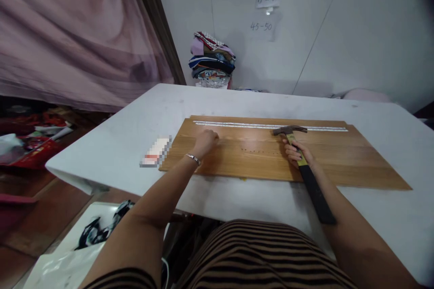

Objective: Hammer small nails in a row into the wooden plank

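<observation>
head view: right hand [297, 152] grips hammer [311, 185]; left hand [205, 142] curls over board [349, 158], hold unclear.

Black and tan striped top [261, 255]; silvery bracelet [193, 159], probably metal

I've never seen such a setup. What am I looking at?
No robot here, just a bare-handed person: this single picture comes from a camera worn on their head, looking forward and down. The right hand grips a hammer by its handle. The left hand is curled over the left part of a wooden board; whether it holds anything is unclear. That board lies on a white table and bears two pale strips near its far edge and a row of small dark spots around its middle.
</observation>
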Available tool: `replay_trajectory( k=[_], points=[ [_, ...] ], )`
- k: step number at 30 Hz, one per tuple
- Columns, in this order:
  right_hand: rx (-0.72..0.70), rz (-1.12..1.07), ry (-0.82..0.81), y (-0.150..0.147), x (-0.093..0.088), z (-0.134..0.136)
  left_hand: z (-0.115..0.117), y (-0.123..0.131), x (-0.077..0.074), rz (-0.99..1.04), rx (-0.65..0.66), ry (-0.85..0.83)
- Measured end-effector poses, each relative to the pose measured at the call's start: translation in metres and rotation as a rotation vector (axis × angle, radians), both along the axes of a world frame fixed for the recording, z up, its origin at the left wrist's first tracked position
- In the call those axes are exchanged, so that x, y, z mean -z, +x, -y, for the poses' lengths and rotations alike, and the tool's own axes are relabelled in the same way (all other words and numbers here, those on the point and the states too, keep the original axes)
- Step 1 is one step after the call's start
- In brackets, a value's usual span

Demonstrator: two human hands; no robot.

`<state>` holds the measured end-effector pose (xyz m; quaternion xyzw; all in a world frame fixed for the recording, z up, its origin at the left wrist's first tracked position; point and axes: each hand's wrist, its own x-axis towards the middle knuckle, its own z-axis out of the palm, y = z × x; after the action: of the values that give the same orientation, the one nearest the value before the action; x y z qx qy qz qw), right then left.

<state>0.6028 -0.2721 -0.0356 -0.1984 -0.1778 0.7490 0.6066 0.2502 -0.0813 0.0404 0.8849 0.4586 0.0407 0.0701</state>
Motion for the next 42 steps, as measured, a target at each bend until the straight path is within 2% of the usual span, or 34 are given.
replay_trajectory(
  k=[4, 11, 13, 16, 20, 24, 29, 35, 39, 42],
  points=[
    [0.009, -0.013, -0.012, 0.000, 0.000, 0.001, 0.027, 0.016, 0.008, 0.195, 0.071, -0.142],
    [0.011, 0.001, -0.023, 0.000, 0.000, 0.001, 0.053, 0.037, 0.035, 0.669, 0.013, -0.486],
    [0.006, 0.000, -0.011, 0.000, 0.001, 0.001, 0.058, 0.040, 0.042, 0.726, -0.019, -0.515],
    [0.006, 0.003, -0.015, -0.001, 0.000, 0.002, 0.062, 0.041, 0.048, 0.706, -0.052, -0.443],
    [0.037, 0.004, -0.032, -0.004, -0.002, 0.004, 0.064, 0.037, 0.049, 0.601, -0.042, -0.317],
    [0.043, 0.014, -0.026, -0.005, -0.003, 0.004, 0.063, 0.035, 0.049, 0.566, -0.029, -0.292],
    [0.031, -0.005, -0.028, -0.001, 0.002, 0.002, 0.059, 0.036, 0.055, 0.685, -0.087, -0.424],
    [0.049, 0.031, -0.039, 0.002, 0.008, 0.001, 0.048, 0.034, 0.058, 0.968, -0.216, -0.624],
    [0.090, 0.088, -0.073, -0.001, 0.005, 0.003, 0.043, 0.029, 0.056, 1.153, -0.220, -0.745],
    [0.091, 0.065, -0.073, -0.003, 0.001, 0.006, 0.044, 0.027, 0.054, 1.180, -0.208, -0.758]
  ],
)
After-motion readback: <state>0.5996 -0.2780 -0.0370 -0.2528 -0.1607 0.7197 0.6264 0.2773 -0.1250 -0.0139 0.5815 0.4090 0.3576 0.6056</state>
